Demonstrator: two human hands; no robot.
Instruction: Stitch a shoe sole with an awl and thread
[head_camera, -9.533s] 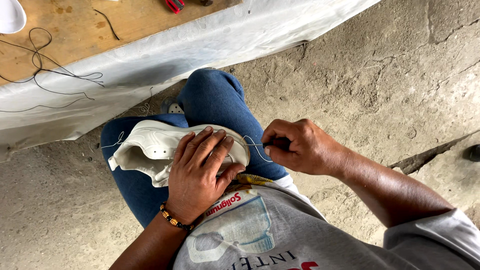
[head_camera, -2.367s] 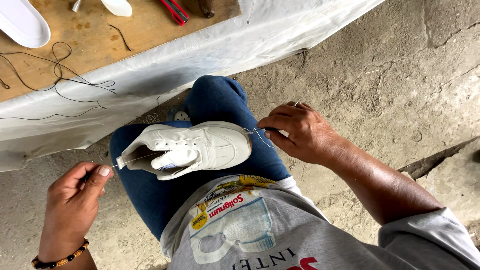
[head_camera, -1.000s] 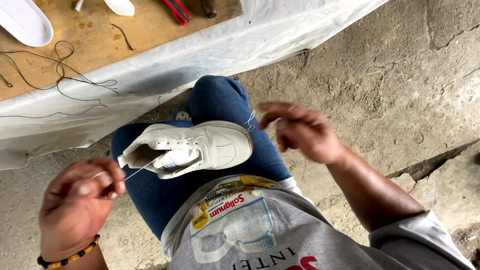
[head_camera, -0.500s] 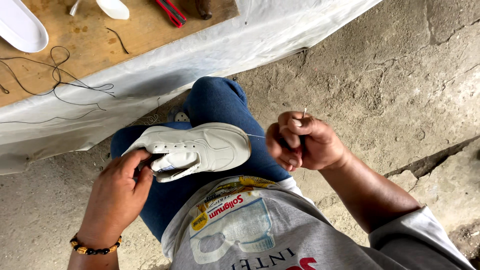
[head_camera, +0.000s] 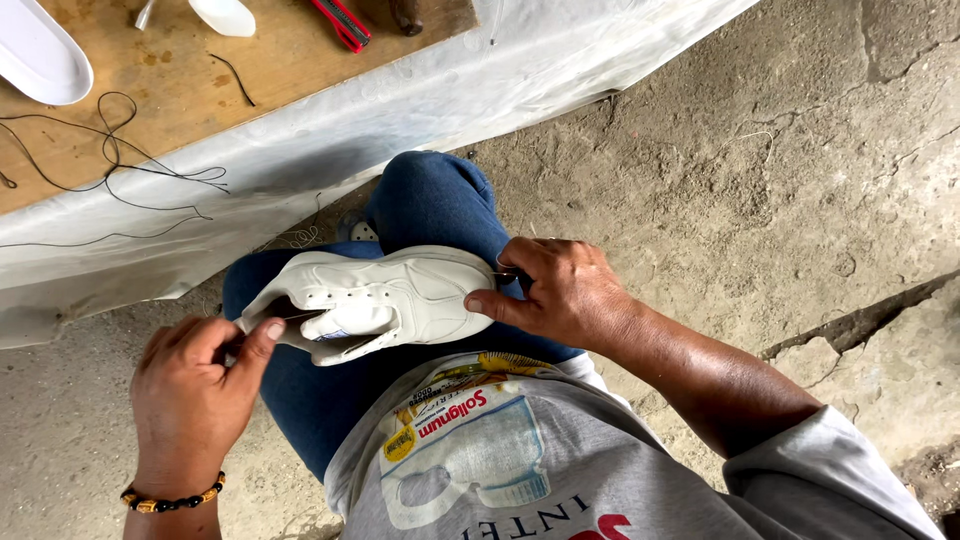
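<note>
A white shoe (head_camera: 400, 295) lies on its side across my lap, on blue jeans, toe to the right. My left hand (head_camera: 190, 385) pinches the heel end of the shoe between thumb and fingers. My right hand (head_camera: 565, 295) is closed at the toe end, thumb pressed on the toe. A thin metal needle (head_camera: 505, 272) shows between its fingers against the shoe's edge. The thread is too fine to follow.
A wooden table (head_camera: 300, 70) draped with white cloth (head_camera: 450, 100) stands just ahead of my knees. It holds a white sole (head_camera: 40, 60), loose black thread (head_camera: 120, 170) and a red-handled tool (head_camera: 340, 20). A crack (head_camera: 850, 320) runs through the concrete floor at the right.
Over the last second my left hand came down from a raised thread pull to the shoe's heel. My right hand moved in from beside the shoe onto its toe.
</note>
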